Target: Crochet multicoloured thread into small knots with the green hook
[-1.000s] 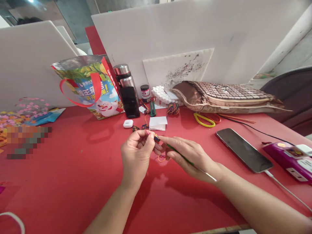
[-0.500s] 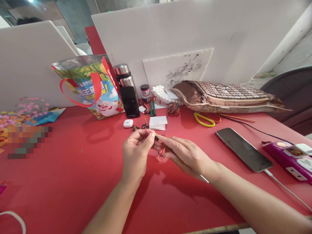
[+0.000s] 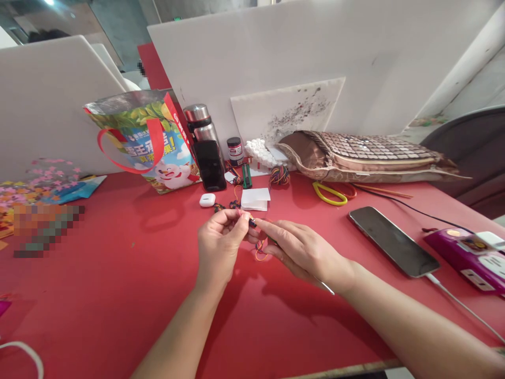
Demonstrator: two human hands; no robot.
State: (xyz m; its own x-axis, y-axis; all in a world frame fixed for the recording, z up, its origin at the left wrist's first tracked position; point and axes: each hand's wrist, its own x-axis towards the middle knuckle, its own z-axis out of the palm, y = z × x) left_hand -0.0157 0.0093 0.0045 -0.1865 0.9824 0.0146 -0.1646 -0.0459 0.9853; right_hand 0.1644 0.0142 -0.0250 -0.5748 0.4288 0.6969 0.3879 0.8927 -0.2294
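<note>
My left hand (image 3: 219,245) and my right hand (image 3: 302,250) meet over the middle of the red table (image 3: 118,273). Both pinch a small braided piece of coloured cord (image 3: 252,223) between their fingertips. Loose orange and coloured threads (image 3: 259,252) hang from it in a small loop under my right fingers. A thin green stick runs under my right palm and comes out at the wrist; most of it is hidden.
Behind the hands lie a white box (image 3: 255,199), a white earbud case (image 3: 207,199), a coloured thread bundle (image 3: 280,175), a black flask (image 3: 205,148) and a printed bag (image 3: 145,139). To the right are yellow scissors (image 3: 329,193), a phone (image 3: 392,241) on a cable and a brown cushion (image 3: 366,155).
My right hand has drawn a little left and closer to the left hand, and the green stick shows less. The cord piece has stayed pinched between both hands.
</note>
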